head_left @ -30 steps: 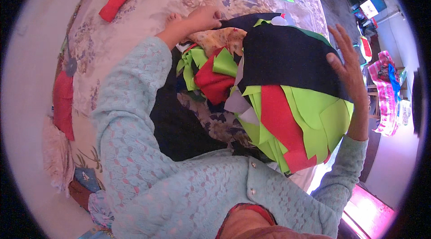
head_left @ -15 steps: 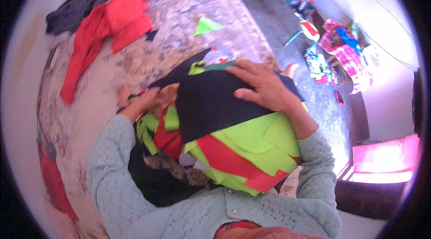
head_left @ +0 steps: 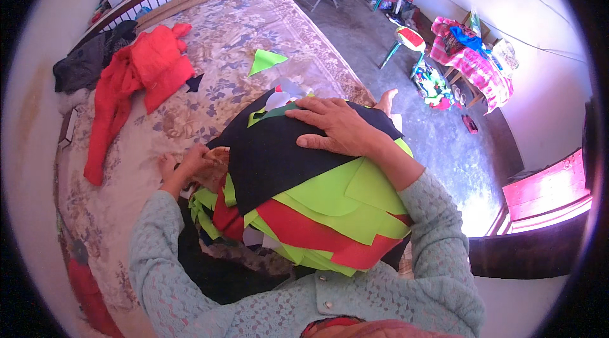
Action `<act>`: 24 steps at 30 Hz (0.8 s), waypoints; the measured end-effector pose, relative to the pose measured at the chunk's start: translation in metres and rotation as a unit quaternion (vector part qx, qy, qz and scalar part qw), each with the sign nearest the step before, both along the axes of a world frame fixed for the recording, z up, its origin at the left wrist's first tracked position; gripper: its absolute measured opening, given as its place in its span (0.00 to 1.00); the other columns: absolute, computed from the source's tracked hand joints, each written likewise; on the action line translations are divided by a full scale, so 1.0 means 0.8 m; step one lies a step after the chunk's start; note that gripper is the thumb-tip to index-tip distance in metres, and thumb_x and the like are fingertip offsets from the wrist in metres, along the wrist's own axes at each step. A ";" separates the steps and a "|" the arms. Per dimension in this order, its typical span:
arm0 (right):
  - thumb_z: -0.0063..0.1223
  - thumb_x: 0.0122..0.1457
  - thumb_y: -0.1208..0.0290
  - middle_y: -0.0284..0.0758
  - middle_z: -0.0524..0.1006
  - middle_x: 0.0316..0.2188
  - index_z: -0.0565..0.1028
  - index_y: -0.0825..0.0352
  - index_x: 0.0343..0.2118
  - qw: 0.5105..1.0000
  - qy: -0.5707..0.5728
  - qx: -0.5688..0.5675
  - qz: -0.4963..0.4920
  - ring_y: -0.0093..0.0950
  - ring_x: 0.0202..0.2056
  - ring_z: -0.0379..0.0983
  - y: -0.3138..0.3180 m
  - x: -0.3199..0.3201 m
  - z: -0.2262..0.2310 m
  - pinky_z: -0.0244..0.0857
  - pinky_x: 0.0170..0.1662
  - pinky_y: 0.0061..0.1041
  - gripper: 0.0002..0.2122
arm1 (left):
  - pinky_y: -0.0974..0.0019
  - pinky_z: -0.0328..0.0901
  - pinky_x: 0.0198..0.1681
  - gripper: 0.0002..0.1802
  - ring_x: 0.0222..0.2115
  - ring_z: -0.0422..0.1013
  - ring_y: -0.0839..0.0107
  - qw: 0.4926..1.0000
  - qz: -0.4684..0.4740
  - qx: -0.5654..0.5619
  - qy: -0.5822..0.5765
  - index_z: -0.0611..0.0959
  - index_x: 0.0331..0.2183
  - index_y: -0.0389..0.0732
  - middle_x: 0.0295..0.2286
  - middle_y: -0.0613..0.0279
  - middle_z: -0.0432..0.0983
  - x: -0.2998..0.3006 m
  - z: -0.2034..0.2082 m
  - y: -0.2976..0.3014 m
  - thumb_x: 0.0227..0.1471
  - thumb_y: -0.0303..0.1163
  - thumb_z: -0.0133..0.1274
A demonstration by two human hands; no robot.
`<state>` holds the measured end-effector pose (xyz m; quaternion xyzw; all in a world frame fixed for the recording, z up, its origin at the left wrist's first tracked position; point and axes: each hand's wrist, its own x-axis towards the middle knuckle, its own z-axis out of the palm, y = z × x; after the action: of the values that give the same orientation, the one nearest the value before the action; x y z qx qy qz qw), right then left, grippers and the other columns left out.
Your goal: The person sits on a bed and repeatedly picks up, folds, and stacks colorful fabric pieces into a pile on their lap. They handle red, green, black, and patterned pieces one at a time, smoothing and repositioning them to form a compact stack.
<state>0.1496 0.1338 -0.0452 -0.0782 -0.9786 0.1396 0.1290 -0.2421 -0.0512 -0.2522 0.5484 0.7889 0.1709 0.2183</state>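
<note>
one bed (head_left: 209, 39) under a floral cover. one red garment (head_left: 136, 78) far left, well apart. one stack of felt sheets (head_left: 304, 211) on the lap, black sheet (head_left: 266, 154) topmost. right hand (head_left: 336, 125) flat, fingers spread, pressing that sheet. left hand (head_left: 187, 166) at the stack's left edge, curled; grasp impossible to tell. one green triangle (head_left: 266, 60) beyond.
</note>
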 end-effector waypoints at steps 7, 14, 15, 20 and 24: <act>0.41 0.60 0.42 0.39 0.64 0.58 0.67 0.57 0.57 1.000 0.007 -0.004 -0.001 0.37 0.59 0.59 -0.001 0.000 -0.002 0.51 0.58 0.42 0.28 | 0.73 0.64 0.31 0.08 0.26 0.68 0.76 0.915 0.091 0.082 -0.383 0.79 0.28 0.38 0.26 0.67 0.73 0.020 0.099 -0.005 0.39 0.27 0.51; 0.41 0.60 0.42 0.39 0.64 0.58 0.66 0.56 0.57 1.000 0.001 -0.019 -0.002 0.37 0.59 0.59 0.000 0.000 -0.001 0.51 0.58 0.43 0.28 | 0.65 0.71 0.40 0.14 0.31 0.75 0.67 0.803 0.042 0.188 -0.565 0.76 0.36 0.36 0.32 0.57 0.76 0.078 0.222 -0.013 0.42 0.26 0.50; 0.41 0.60 0.42 0.39 0.64 0.58 0.66 0.56 0.57 1.000 0.001 -0.021 -0.003 0.37 0.59 0.59 0.001 0.000 -0.003 0.51 0.58 0.43 0.28 | 0.66 0.71 0.40 0.15 0.32 0.75 0.67 0.795 0.029 0.199 -0.573 0.75 0.37 0.36 0.32 0.57 0.76 0.083 0.234 -0.013 0.42 0.26 0.51; 0.43 0.59 0.42 0.40 0.64 0.58 0.63 0.58 0.59 0.999 -0.002 -0.048 0.010 0.38 0.59 0.59 0.003 0.000 0.004 0.50 0.58 0.44 0.31 | 0.67 0.71 0.43 0.23 0.35 0.76 0.67 0.760 -0.009 0.246 -0.601 0.74 0.44 0.33 0.36 0.56 0.77 0.104 0.283 -0.021 0.43 0.26 0.53; 0.50 0.56 0.43 0.46 0.61 0.59 0.57 0.61 0.62 0.999 -0.013 -0.050 0.005 0.42 0.60 0.57 0.003 -0.003 0.018 0.48 0.61 0.43 0.36 | 0.70 0.68 0.46 0.33 0.40 0.74 0.70 0.771 -0.048 0.286 -0.567 0.68 0.53 0.29 0.42 0.55 0.75 0.131 0.327 -0.042 0.44 0.28 0.53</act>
<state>0.1475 0.1362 -0.0309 -0.0813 -0.9724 0.1884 0.1112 -0.1370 -0.0851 0.0091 0.4267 0.4095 0.6573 0.4671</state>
